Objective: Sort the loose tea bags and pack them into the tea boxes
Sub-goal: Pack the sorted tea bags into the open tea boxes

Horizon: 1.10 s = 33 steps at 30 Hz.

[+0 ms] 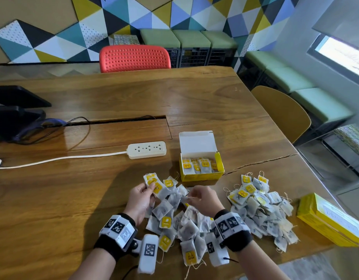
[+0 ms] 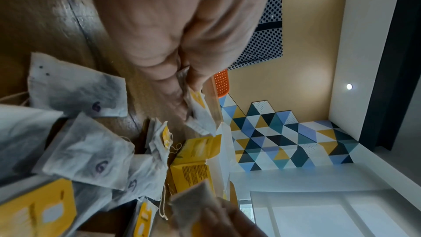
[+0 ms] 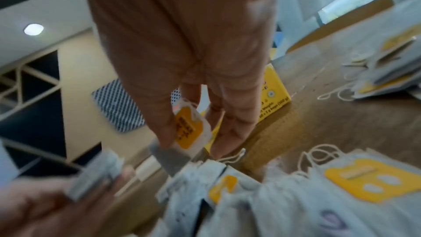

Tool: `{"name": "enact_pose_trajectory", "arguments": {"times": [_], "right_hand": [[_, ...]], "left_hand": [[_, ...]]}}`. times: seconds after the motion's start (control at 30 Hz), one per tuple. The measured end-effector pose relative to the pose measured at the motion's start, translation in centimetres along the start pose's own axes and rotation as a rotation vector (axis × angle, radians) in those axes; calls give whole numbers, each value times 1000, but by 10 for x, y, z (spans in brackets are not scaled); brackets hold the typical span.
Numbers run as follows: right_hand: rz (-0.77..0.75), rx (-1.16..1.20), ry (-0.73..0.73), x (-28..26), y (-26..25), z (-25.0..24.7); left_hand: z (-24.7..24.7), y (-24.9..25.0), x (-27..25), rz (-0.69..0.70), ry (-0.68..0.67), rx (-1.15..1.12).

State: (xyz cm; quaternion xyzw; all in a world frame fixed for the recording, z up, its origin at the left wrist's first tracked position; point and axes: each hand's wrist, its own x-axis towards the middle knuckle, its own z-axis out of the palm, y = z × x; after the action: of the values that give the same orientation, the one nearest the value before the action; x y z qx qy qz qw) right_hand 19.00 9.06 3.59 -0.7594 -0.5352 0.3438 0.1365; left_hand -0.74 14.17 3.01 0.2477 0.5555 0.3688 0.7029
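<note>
The left hand (image 1: 141,196) has its fingers (image 2: 173,86) curled around a small fanned stack of tea bags (image 1: 154,183), thumb pressed on the yellow tags. The right hand (image 1: 203,199) pinches a single tea bag (image 3: 189,129) between thumb and fingers (image 3: 230,129) just above the near pile (image 1: 180,221). The two hands are close together but not touching.

The near pile lies on the tabletop (image 1: 73,188) directly under and between the wrists. A second pile (image 1: 259,207) lies to the right, apart from the first. The open tea box (image 1: 201,165), lid flap raised and partly filled with upright bags, stands just beyond the hands. A closed yellow box (image 1: 328,221) sits at the right, near the tabletop edge.

Risks, as judged from this layout:
- Strings trail loose from many bags; lifting one bag may drag a neighbour out of its pile or into the other pile, undoing the sorting.
- The fanned stack in the left hand may slip if more bags are added to it.
- Bags forced into the open box may crumple or tip those already standing.

Clearance: the route from the hands to the open box is short and unobstructed. Open wood lies to the left, with a power strip (image 1: 147,149) further off at far left. The second pile reaches close to the closed box; spare room is small on the right.
</note>
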Motion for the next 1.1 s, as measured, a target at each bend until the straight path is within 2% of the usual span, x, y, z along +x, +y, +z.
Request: {"name": "enact_pose_trajectory", "arguments": {"times": [0.17,0.27,0.33,0.4,0.47,0.53,0.67,0.83,1.1], "right_hand": [[-87,531,-57,-8,-11,-19],[-117,713,-167,-14,-24,-25],[-144,704,-225,-15,-33,-26],[-172,563,-245,-12,-37,-23],[-200,334,-195,-5,-38,-17],[-174,236,-128,2,-41,-11],[-64,230,-38,12,-48,-5],[-44,192,-14,19,-41,1],[34,429,-32,20,-30,9]], "left_hand": [[-4,0,9,21,93,8],[1,-2,5,54,75,55],[4,-3,3,76,51,90],[7,-5,3,95,34,117],[9,-5,1,122,22,145],[10,-6,-1,145,18,163],[15,-7,-5,144,-39,144],[20,-8,-8,107,-84,54],[21,-8,-13,21,-74,-82]]}}
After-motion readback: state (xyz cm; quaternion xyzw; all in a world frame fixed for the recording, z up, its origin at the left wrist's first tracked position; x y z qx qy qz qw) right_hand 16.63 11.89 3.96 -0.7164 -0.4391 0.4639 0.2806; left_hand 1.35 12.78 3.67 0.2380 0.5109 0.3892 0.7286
